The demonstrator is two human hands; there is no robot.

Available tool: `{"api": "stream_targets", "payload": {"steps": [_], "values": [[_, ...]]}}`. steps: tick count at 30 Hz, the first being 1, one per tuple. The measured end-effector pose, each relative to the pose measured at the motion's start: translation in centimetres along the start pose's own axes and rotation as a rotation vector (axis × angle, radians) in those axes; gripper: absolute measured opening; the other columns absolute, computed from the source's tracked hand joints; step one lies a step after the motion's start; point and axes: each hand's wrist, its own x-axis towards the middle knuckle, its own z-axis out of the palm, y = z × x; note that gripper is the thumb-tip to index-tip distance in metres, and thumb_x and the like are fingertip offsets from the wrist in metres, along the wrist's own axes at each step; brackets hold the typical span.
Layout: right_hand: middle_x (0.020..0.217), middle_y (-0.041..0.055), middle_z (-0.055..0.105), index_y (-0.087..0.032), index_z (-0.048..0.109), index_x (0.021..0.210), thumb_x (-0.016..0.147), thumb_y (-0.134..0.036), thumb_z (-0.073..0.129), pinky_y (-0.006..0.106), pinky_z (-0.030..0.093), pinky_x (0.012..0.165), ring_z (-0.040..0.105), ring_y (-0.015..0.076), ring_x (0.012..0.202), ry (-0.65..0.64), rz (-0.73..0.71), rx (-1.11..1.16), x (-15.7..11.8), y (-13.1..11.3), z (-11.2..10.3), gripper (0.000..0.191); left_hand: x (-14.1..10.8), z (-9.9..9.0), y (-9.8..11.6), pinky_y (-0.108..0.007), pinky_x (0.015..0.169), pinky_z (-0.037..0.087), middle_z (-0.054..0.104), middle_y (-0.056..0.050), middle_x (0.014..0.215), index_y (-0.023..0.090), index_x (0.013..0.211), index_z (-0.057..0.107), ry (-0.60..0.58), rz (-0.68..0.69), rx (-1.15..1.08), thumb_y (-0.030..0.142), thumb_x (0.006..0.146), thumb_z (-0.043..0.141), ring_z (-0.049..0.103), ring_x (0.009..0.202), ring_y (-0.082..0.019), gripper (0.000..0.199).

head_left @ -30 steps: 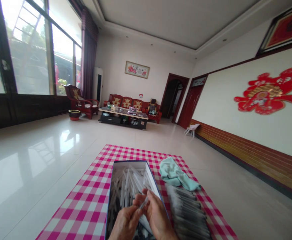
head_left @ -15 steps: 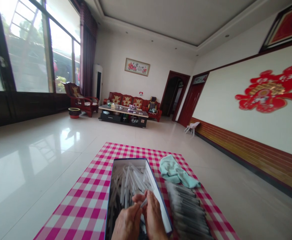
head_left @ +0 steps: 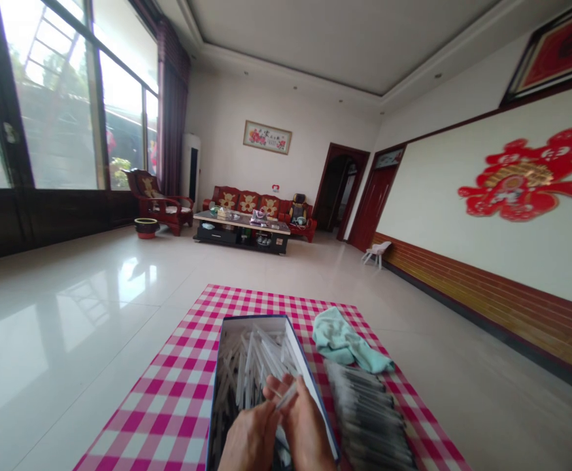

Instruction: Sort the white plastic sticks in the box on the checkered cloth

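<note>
My right hand (head_left: 306,425) is over the near part of an open box (head_left: 308,375), fingers curled around a clear pen barrel (head_left: 288,395) that slants up to the right. Beside it my left hand (head_left: 249,437) is closed, its fingertips pinched at the barrel's lower end; a thin piece appears to stick out there, too small to make out. Inside the box lie many translucent pen barrels (head_left: 253,360), with darker pieces toward the near left. To the right of the box, a row of slim clear-and-dark pens (head_left: 371,415) lies stacked side by side, somewhat blurred.
A pink-and-white checked cloth (head_left: 168,392) covers the table under the box. A crumpled mint-green cloth (head_left: 347,340) lies beyond the pens. Across the tiled floor stand a low coffee table (head_left: 241,229), a wooden sofa (head_left: 239,196) and a small white stool (head_left: 376,252).
My right hand's fingers have opened slightly, and more of the clear barrel shows between them. My left hand stays nearly in place. The view has tilted up a little.
</note>
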Motion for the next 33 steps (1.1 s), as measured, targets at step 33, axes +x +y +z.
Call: {"api": "stream_targets", "payload": {"steps": [33], "values": [[0.087,0.0073,0.073,-0.018,0.055,0.088,0.061,-0.038,0.08,0.03,0.051,0.061,0.069,0.0223,0.078,0.04,0.03,-0.178,0.7,-5.2,-3.5,0.042,0.2,0.4,-0.6,-0.019,0.034,0.023,0.045,0.004,0.039,0.015,0.059,0.055,-0.265,-0.453,-0.646,0.081,0.058,0.048,0.036,0.031,-0.006,0.067]]}}
